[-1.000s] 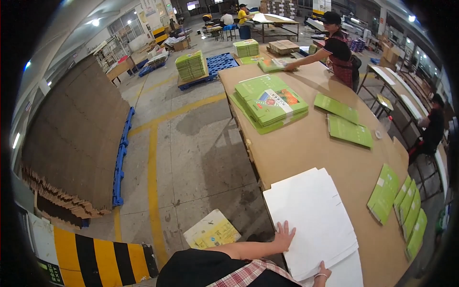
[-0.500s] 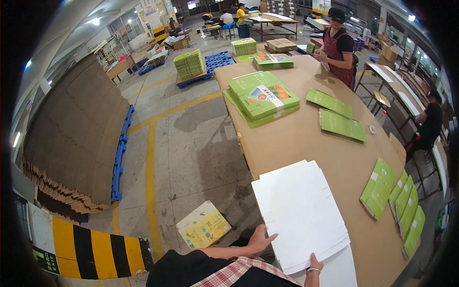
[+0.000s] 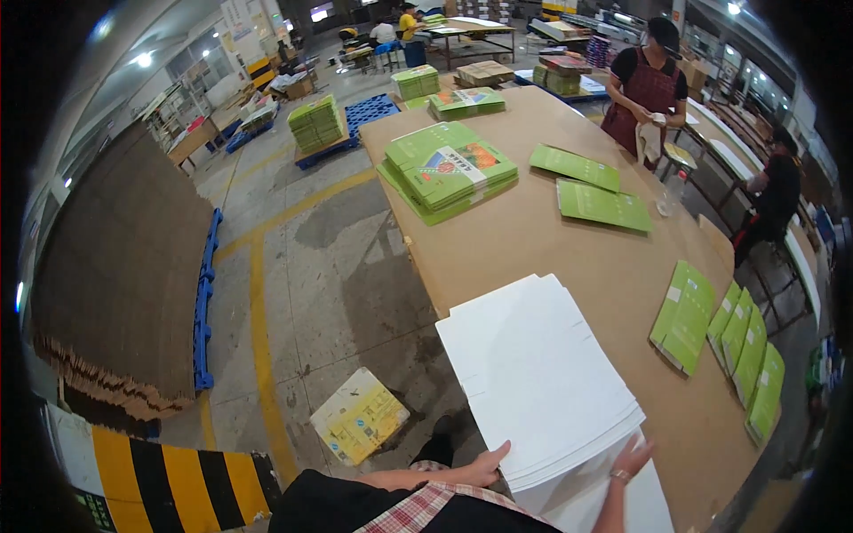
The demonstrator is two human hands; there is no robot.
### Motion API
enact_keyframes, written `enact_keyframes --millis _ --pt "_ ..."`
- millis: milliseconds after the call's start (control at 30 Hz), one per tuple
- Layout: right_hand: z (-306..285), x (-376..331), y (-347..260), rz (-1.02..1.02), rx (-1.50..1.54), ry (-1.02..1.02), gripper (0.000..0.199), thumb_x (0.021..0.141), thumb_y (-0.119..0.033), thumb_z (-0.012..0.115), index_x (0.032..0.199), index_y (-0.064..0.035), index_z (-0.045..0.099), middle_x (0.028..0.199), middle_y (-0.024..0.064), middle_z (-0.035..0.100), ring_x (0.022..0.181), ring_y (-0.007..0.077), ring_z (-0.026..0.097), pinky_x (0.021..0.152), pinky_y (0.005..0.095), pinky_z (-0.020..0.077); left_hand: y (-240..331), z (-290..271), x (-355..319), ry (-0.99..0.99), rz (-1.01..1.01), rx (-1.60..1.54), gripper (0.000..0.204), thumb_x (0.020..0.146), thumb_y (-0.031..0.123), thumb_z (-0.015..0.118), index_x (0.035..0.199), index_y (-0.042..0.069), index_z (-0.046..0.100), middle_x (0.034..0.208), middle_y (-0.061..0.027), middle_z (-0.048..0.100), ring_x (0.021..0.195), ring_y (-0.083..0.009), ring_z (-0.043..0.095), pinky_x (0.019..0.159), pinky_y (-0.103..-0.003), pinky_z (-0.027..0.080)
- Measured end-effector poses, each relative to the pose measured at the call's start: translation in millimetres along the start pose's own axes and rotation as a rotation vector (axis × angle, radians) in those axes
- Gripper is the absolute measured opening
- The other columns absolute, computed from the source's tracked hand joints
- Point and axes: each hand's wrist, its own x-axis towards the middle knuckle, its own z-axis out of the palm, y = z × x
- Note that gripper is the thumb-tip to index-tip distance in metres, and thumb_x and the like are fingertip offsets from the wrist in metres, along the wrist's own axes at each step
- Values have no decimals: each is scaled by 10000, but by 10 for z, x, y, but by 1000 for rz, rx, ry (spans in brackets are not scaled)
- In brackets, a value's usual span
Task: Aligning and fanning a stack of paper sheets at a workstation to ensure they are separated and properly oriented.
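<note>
White sheets (image 3: 538, 369) lie stacked at five o'clock; left hand (image 3: 485, 467), half-curled, pinches their seven-o'clock edge; right hand (image 3: 633, 457), part-curled at four, hold unclear. Even pressure should keep edges flush.

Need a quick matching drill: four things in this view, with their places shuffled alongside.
1. Stack of flat white sheets
2. Tall stack of brown corrugated cardboard
3. Black-and-yellow striped panel
4. Person's bare left hand

A. on a blue pallet base
B. at the white stack's near left edge
C. on the brown-topped table
D. near the picture's bottom left corner

Pairs: 1-C, 2-A, 3-D, 4-B
</note>
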Motion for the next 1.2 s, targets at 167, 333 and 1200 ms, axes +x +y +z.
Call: enact_keyframes --millis 167,333,1200 --pt "447 1226 -278 -230 -353 -532 557 845 -480 445 1010 36 575 1024 244 566 967 385 520 866 438 397 117 105 -133 -31 -82 -18 463 909 279 494 1268 10 381 1274 -118 448 1161 -258 437 976 -380 379" --pt "837 1411 -586 -170 -454 -958 620 839 -542 379 1039 -3 612 1108 237 556 1059 362 518 942 400 370 159 154 -173 -26 -70 -4 458 907 280 496 1264 15 387 1264 -121 455 1159 -261 440 967 -393 392" --pt "1275 1176 -1729 -114 -1228 -1093 368 731 -384 679 1010 -145 649 1109 47 596 1005 243 569 786 404 483 431 -251 173 216 -369 -60 338 950 200 365 1213 -9 399 1176 -153 514 1071 -277 526 899 -415 461"
